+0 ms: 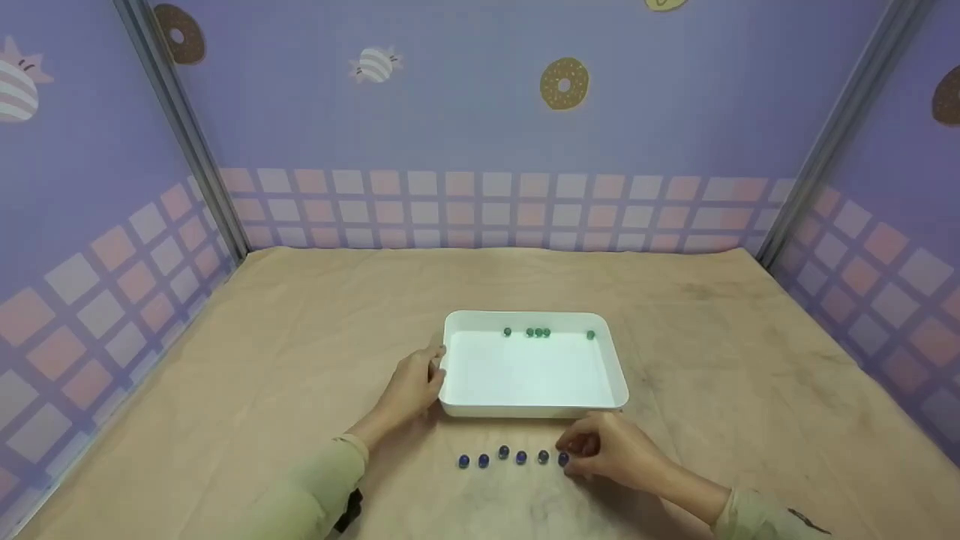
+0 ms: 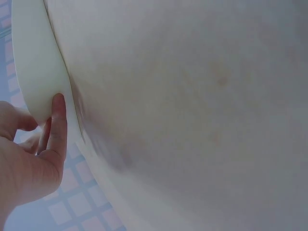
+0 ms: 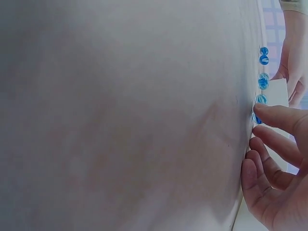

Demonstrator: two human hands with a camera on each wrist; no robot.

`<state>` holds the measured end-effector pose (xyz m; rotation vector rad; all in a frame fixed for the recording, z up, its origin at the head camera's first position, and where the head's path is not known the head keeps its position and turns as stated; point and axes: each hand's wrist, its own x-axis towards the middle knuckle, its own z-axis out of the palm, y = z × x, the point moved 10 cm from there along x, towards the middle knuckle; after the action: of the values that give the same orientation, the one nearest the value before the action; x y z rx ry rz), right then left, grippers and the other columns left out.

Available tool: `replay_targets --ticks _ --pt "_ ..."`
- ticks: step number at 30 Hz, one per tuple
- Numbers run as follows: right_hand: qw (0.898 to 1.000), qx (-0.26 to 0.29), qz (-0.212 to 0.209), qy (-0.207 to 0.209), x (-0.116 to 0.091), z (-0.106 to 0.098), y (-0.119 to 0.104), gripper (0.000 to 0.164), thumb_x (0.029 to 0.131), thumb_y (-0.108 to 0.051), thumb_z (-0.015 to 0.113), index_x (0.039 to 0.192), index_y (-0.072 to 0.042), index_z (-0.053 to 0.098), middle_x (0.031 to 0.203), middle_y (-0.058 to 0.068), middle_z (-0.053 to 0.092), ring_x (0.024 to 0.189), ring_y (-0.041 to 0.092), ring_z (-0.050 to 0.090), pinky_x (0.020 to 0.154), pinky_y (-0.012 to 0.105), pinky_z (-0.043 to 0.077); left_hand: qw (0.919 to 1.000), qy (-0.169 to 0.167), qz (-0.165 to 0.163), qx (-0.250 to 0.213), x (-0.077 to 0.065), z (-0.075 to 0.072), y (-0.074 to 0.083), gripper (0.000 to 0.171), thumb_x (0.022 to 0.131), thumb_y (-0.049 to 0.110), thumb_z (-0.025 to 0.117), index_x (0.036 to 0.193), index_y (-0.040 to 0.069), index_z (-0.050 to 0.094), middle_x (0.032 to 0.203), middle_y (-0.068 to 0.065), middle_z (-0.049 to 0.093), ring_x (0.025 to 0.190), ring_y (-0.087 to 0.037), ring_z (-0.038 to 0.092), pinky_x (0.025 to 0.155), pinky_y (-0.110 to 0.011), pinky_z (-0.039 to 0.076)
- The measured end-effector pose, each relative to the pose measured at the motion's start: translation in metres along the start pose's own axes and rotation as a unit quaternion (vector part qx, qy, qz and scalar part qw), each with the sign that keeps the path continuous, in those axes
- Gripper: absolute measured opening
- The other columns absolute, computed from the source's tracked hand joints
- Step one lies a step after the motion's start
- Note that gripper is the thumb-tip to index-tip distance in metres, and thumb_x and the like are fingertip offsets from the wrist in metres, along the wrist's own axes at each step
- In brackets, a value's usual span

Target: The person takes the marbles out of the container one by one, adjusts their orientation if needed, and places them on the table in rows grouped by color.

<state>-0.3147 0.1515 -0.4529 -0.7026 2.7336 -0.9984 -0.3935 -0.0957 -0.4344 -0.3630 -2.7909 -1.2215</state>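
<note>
A white tray (image 1: 525, 412) stands on the table, with several green marbles (image 1: 538, 332) lying along its far side. My left hand (image 1: 411, 386) holds the tray's left side; in the left wrist view a finger (image 2: 58, 120) lies against the outer wall. In front of the tray, several dark blue marbles (image 1: 521, 457) form a loose row. My right hand (image 1: 619, 452) is at the right end of that row, where thumb and forefinger pinch the last blue marble (image 1: 563, 458). The right wrist view shows this marble (image 3: 257, 118) partly hidden between thumb and forefinger.
A tan cloth (image 1: 337, 300) covers the table. Purple walls (image 1: 465, 120) with printed doughnuts and pink and white squares enclose it at the back and both sides. Grey metal posts (image 1: 187, 135) stand in the back corners.
</note>
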Motion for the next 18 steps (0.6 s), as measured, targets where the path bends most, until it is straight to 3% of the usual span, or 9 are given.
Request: replay_targets --ticks 18 --pt "1.0 0.016 0.004 -0.006 0.0003 0.0013 0.0028 0.022 0.075 -0.019 0.085 0.096 -0.016 0.078 0.085 -0.004 0.071 0.068 0.003 0.057 0.058 0.019 0.048 1.0 0.005 -0.007 0.004 0.001 -0.0001 -0.0008 0.042 0.095 -0.002 0.052 0.136 -0.011 0.05 0.077 -0.007 0.057 0.063 -0.01 0.048 0.054 -0.017 0.04"
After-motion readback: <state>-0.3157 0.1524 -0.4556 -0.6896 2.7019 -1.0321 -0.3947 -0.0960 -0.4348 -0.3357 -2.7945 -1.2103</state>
